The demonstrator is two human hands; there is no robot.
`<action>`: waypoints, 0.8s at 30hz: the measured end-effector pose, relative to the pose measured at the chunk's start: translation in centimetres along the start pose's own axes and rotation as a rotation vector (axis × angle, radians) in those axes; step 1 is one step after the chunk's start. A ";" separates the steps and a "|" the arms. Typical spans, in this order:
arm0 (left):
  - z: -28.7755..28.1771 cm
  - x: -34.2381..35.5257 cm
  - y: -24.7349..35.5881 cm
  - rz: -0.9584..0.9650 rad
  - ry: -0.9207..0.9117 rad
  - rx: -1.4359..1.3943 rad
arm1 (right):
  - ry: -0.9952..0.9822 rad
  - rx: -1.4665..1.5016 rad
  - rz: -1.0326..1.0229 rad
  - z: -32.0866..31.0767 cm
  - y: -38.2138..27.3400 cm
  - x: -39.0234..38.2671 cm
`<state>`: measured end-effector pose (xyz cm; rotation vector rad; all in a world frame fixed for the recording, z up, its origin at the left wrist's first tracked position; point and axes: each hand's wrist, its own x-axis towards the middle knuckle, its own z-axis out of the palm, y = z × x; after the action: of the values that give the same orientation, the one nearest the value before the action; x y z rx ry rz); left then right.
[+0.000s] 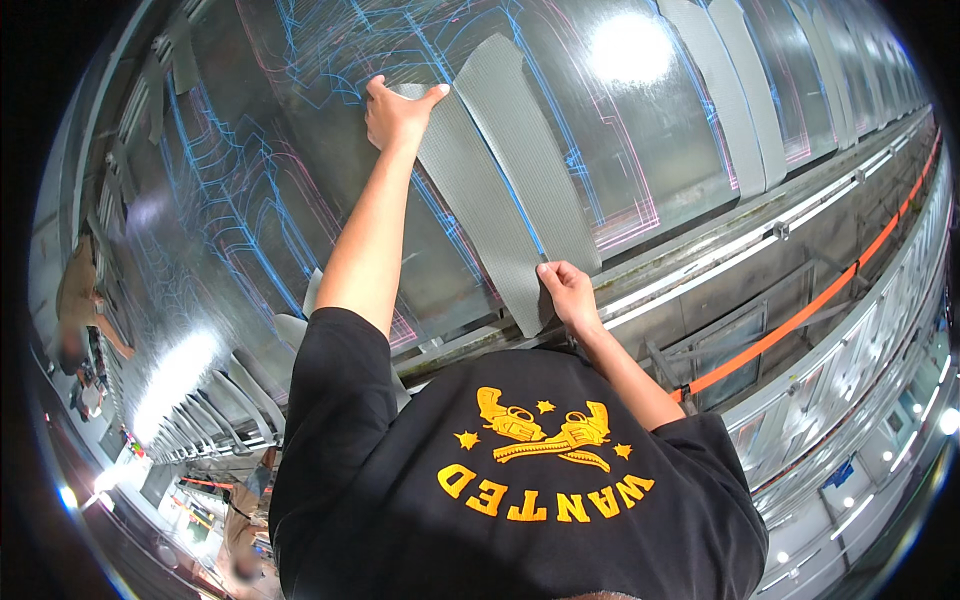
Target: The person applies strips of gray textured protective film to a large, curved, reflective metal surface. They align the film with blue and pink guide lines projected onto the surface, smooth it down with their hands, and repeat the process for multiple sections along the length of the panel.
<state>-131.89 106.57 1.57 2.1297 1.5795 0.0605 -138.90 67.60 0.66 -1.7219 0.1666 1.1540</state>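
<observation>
Two long grey textured sheet pieces lie side by side on a dark glossy surface, a blue line showing between their edges. At the far end of the left sheet piece (pixel 455 185), my left hand (pixel 398 115) rests with thumb and fingers spread apart across its top. The right sheet piece (pixel 535 160) has a pointed far end and runs toward the near edge of the surface. Down at the near end of the seam, my right hand (pixel 568 295) is closed, thumb and finger pinching the left piece's edge.
Blue and pink drawn lines cover the dark surface (pixel 340 200). More grey sheet pieces (pixel 745 100) lie farther right. A metal rail (pixel 700 265) and an orange strap (pixel 800 320) run along the near edge. Other people (pixel 80 300) stand at the left.
</observation>
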 end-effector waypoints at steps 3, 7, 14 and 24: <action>-0.2 0.3 -0.3 -0.033 -0.015 -0.071 | -0.002 0.024 -0.007 -0.2 0.6 0.0; -0.2 1.2 -1.7 -0.067 -0.046 -0.145 | -0.006 0.017 -0.022 -0.3 1.0 0.5; 1.1 3.3 -4.5 -0.003 -0.066 -0.207 | -0.020 0.010 0.011 -0.3 0.1 -0.2; 1.7 4.1 -4.8 -0.025 -0.059 -0.251 | 0.006 0.015 -0.032 -0.2 0.3 0.2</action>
<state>-134.25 110.70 -2.81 1.9009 1.4805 0.1763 -138.84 67.36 0.28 -1.7091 0.1505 1.1220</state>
